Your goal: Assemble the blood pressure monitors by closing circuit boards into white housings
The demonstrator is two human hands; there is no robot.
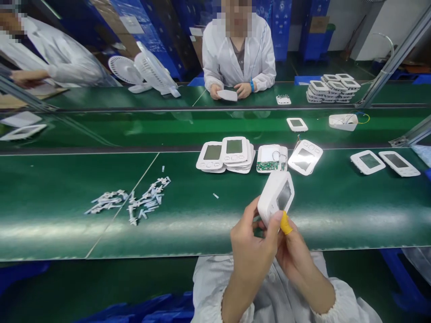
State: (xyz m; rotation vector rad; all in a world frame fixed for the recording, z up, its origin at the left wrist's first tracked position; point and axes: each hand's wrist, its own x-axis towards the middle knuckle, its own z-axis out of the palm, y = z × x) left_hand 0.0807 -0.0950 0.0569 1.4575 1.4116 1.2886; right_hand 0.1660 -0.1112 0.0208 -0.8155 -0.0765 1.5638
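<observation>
Your L hand (251,242) & R hand (295,251) grip the white box (276,197) low, ctr-right of frame, its long axis leaning up-rt.

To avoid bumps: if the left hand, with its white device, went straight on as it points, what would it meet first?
Beyond the white device, the left hand would likely meet the unit showing green circuitry; depth is hard to judge.

The one camera sat on the wearer's head and faced forward and down, near above the left hand (253,244) and right hand (296,253), its wide view reaching across the green bench (191,224) to a co-worker (215,51) opposite
</observation>
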